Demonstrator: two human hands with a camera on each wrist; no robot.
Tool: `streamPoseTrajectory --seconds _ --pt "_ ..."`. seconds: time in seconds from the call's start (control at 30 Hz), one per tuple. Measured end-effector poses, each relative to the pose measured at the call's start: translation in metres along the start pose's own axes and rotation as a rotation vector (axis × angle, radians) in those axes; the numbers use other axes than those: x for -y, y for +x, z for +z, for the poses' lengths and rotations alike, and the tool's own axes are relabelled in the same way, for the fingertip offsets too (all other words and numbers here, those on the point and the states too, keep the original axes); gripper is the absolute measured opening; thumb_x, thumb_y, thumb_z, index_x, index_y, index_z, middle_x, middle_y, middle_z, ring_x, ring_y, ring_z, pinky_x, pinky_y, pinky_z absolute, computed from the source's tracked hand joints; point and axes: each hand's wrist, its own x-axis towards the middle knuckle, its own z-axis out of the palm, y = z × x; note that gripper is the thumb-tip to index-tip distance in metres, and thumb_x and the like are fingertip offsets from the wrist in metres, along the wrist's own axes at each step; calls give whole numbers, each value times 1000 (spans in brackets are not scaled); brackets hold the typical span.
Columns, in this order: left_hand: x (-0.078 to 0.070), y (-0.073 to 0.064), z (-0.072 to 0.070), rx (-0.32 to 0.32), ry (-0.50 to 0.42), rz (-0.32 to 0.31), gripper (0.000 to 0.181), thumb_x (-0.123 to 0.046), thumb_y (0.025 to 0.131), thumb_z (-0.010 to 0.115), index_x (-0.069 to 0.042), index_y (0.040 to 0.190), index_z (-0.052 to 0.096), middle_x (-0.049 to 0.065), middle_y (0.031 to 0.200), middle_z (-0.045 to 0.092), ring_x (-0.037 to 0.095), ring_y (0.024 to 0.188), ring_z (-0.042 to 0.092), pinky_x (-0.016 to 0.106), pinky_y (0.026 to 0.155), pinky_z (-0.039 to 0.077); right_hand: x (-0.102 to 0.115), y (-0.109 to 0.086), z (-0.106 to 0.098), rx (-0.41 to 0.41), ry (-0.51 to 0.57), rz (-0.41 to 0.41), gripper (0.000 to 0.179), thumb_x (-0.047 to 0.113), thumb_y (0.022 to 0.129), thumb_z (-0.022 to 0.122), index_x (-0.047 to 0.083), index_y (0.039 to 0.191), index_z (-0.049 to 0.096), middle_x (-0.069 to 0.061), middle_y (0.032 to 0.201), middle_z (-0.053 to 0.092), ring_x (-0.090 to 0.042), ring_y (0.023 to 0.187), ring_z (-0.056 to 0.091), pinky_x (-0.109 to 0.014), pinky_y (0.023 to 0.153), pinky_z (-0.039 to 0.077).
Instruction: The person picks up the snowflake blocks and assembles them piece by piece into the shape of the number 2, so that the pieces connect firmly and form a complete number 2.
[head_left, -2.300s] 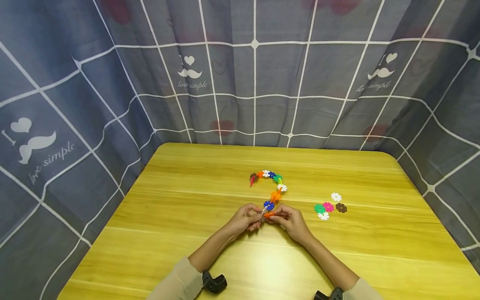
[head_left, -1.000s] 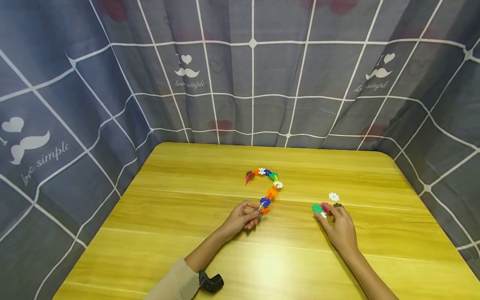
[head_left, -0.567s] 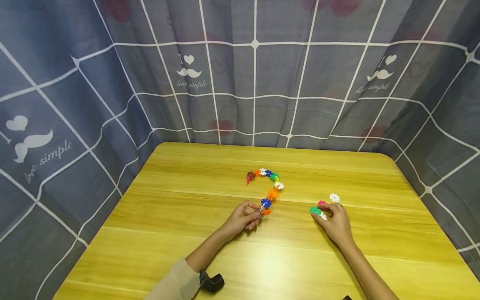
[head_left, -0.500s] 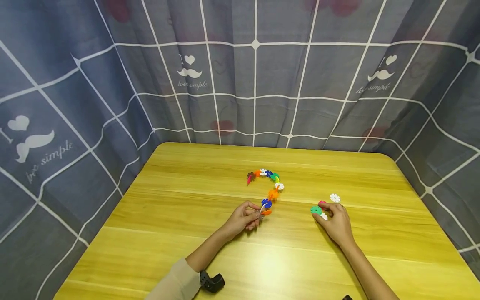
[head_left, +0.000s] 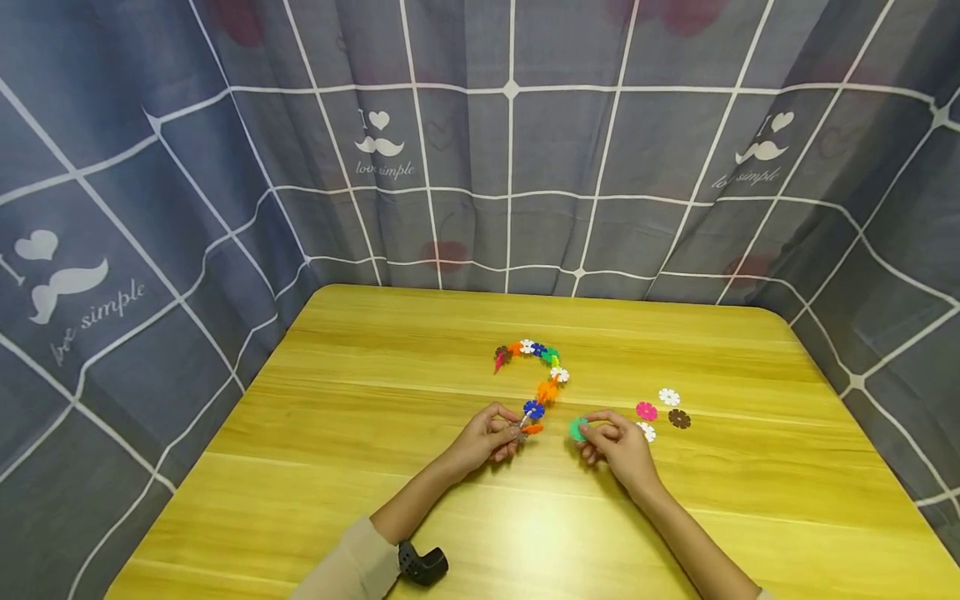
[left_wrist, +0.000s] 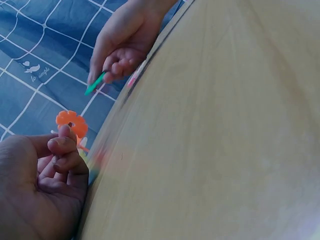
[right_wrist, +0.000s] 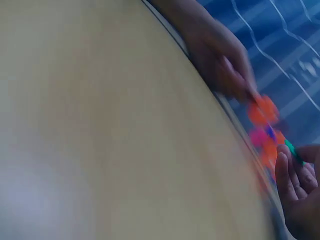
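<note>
A curved chain of flower-shaped plastic discs (head_left: 548, 392) lies over the middle of the table, its pieces slotted together in several colours. My left hand (head_left: 486, 435) pinches the chain's near end, where a greyish-brown disc is partly covered by the fingers. An orange disc (left_wrist: 72, 123) sticks out from that end, past the left fingertips. To the right of it, my right hand (head_left: 617, 450) pinches a single green disc (head_left: 578, 429) between thumb and fingers. A small space separates the green disc from the orange one in the head view.
Loose discs lie right of the right hand: a pink disc (head_left: 647, 411), a brown disc (head_left: 679, 418), a white disc (head_left: 669, 397) and another white disc (head_left: 646, 431) near the knuckles. A grey gridded curtain (head_left: 465, 167) surrounds the wooden table (head_left: 360, 358).
My right hand left the chain's end, went right to the loose discs, picked up the green one and brought it back left. My left hand has kept its pinch on the chain.
</note>
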Motion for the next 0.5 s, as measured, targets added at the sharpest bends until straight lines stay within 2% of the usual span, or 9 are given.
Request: streamPoseTrajectory --seconds 0.1,0.23,0.43,0.5 --pt "-1 1 1 10 -1 6 22 -4 96 48 9 112 42 19 72 58 5 48 44 16 44 34 5 1 22 37 99 88 30 11 87 65 -9 106 53 -19 73 66 -19 53 61 -32 51 53" --pt "-2 1 2 15 -3 -5 20 -3 95 48 8 111 42 31 81 57 4 49 44 15 44 36 8 3 36 6 155 118 26 6 87 63 -10 104 52 -20 73 66 -18 53 61 -31 51 53" --pt "-1 0 0 2 8 -10 19 -3 95 48 8 111 43 32 80 56 4 48 44 15 44 35 6 6 40 20 191 115 25 5 86 64 -11 102 53 -23 74 65 -19 54 61 -31 52 54" --pt "-1 -1 -1 8 6 -2 20 -3 95 48 9 111 43 29 76 56 5 48 43 16 44 35 5 6 41 31 192 111 25 5 86 64 -12 101 55 -22 73 64 -18 54 60 -31 51 53"
